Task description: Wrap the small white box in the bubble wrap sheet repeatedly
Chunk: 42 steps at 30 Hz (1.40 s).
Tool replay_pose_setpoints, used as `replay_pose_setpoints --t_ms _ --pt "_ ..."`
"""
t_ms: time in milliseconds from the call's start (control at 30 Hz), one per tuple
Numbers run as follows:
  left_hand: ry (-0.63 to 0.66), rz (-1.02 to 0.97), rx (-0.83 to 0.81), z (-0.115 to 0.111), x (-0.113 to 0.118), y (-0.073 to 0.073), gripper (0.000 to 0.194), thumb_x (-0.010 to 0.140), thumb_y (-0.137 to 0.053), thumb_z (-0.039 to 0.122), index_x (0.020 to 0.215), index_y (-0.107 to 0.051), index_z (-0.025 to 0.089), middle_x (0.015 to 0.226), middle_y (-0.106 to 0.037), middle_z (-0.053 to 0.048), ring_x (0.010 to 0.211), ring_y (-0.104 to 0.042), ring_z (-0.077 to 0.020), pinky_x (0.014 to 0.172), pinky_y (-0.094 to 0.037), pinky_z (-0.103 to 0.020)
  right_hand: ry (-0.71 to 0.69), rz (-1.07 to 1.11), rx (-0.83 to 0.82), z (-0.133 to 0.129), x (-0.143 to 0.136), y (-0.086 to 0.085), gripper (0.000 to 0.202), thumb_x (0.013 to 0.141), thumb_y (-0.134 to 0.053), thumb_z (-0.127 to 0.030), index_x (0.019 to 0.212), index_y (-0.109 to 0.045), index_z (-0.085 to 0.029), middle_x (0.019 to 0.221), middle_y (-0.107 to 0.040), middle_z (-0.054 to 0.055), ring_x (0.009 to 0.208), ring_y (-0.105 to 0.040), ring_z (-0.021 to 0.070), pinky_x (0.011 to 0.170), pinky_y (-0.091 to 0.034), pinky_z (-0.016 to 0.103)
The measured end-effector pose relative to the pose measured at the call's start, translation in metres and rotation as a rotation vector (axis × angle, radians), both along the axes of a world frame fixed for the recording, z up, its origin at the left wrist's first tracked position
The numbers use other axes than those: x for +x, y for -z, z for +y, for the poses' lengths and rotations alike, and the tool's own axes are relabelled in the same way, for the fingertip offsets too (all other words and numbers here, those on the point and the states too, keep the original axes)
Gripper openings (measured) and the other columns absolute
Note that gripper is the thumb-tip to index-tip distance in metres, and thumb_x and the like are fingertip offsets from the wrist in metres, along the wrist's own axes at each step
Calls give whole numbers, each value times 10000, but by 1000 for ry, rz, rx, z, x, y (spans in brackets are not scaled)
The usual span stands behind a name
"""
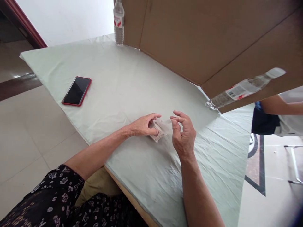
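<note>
My left hand (143, 125) is closed around a small, flat, pale packet in clear plastic wrap (159, 132), low over the table. What the packet contains is too small to make out. To the right, my right hand (184, 131) is raised with thumb and forefinger pinched together. A thin, see-through film (167, 126) stretches from the packet toward those fingertips and appears to be gripped by them.
A pale green cloth (113, 78) covers the table. A red-cased phone (77, 91) lies at the left. A large cardboard panel (180, 41) stands behind, with water bottles (119, 23) (243, 90) against it. Another person's arm (281, 105) shows at the right.
</note>
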<state>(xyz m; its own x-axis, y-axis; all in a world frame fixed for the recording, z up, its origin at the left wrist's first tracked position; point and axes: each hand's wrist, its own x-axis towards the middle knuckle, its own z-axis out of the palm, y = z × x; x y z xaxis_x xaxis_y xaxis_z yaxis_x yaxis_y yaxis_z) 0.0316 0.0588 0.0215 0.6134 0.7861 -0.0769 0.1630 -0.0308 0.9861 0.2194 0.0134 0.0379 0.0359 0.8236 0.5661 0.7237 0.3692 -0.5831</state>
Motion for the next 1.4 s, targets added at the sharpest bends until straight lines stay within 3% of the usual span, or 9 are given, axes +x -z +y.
replay_pose_setpoints --t_ms 267,400,533,667,800,1233,1400 --pt "138 -74 -36 -2 -3 -1 899 724 -706 241 1527 -316 132 1233 -604 -120 1093 -588 -222 941 -470 -355 27 263 -67 4 8 -2 194 953 -557 -359 892 -662 -207 1167 -710 101 1139 -646 240 1010 -467 451" --pt "61 -144 -105 -2 -1 -3 915 700 -730 220 1520 -333 142 1190 -619 -114 1061 -601 -219 930 -474 -358 18 453 -171 5 12 1 218 926 -600 -413 961 -690 -217 1147 -723 79 1058 -673 220 991 -475 427" --pt "-54 -233 -152 0 0 -3 927 672 -740 190 1506 -340 123 1186 -617 -125 1072 -600 -218 957 -465 -359 -73 611 -389 7 11 10 433 812 -717 -509 1139 -661 -230 1117 -728 71 948 -682 203 893 -517 386" --pt "-46 -169 -87 1 2 1 922 668 -745 203 1501 -358 127 1117 -611 -95 974 -603 -194 894 -481 -341 -68 644 -498 9 2 20 385 752 -745 -520 972 -697 -208 877 -724 28 787 -641 185 741 -517 333" --pt "-10 -125 -12 -2 5 4 908 684 -727 221 1505 -356 113 1149 -594 -103 1007 -586 -202 908 -477 -342 -4 660 -461 9 -3 25 281 770 -709 -481 766 -686 -200 705 -648 -11 652 -544 140 631 -465 282" --pt "45 -141 -32 -4 6 7 938 678 -759 252 1511 -342 145 1356 -527 -165 1267 -532 -273 1100 -403 -431 87 819 -339 14 10 28 272 720 -764 -452 723 -666 -198 638 -553 -48 594 -451 104 603 -406 260" --pt "53 -167 -57 -5 6 5 731 682 -763 254 1346 -467 172 1328 -542 -144 1262 -528 -263 1073 -416 -418 118 816 -319 16 15 28 359 703 -754 -546 724 -629 -211 650 -532 -34 599 -443 117 546 -381 256"
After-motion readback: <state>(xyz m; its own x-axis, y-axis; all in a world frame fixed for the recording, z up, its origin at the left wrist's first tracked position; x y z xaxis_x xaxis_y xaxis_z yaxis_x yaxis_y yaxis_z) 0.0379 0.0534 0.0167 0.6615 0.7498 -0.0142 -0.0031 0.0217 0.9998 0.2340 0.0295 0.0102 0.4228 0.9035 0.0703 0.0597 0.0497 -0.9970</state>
